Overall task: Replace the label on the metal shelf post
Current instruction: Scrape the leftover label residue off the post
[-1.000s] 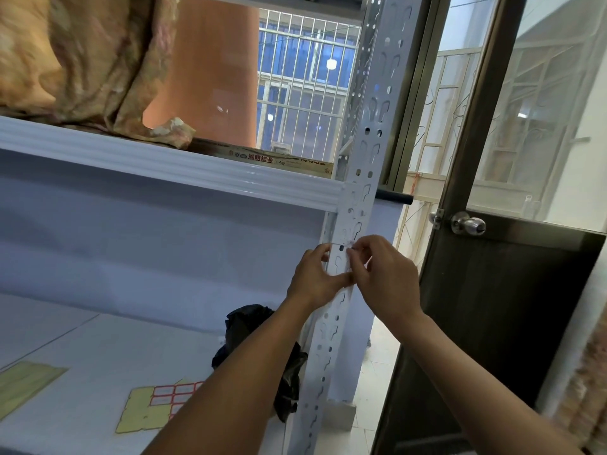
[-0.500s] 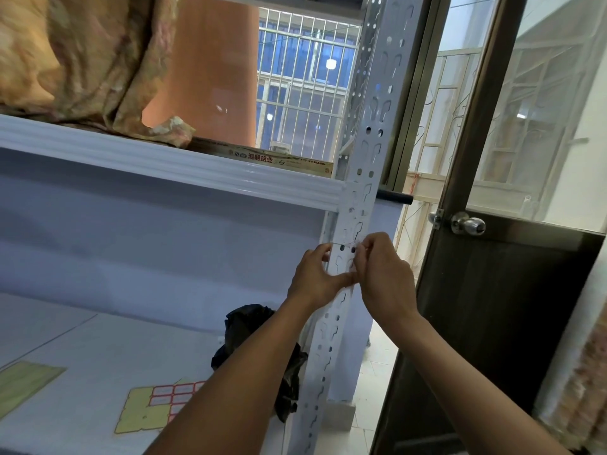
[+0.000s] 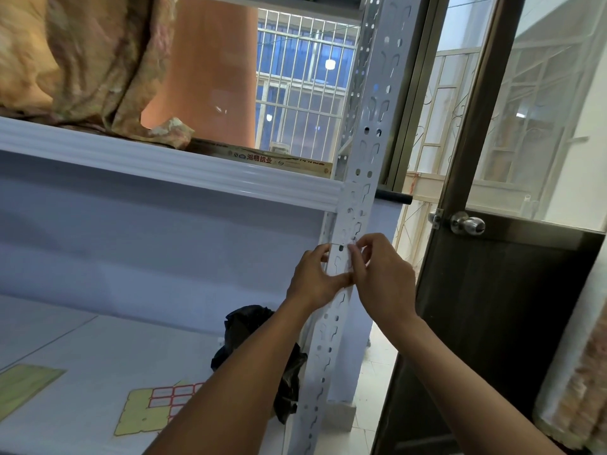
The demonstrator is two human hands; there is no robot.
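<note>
The white perforated metal shelf post [image 3: 368, 142] runs up the middle of the view. My left hand [image 3: 312, 279] grips it just below the upper shelf beam, fingers behind the post and thumb laid across its front. My right hand [image 3: 386, 274] comes in from the right, and its fingertips pinch at the post's right edge. Between the two hands lies a pale label [image 3: 341, 262], barely distinct from the post; its edge is under my right fingertips. A sheet of red-bordered labels [image 3: 164, 397] on yellow backing lies on the lower shelf.
A crumpled black bag [image 3: 246, 326] sits on the lower shelf beside the post. Patterned fabric [image 3: 82, 60] and a flat carton [image 3: 279, 162] lie on the upper shelf. A dark door with a round knob [image 3: 468, 223] stands open at the right.
My right fingertips have shifted slightly left and up onto the post's edge. My left hand has stayed in place on the post.
</note>
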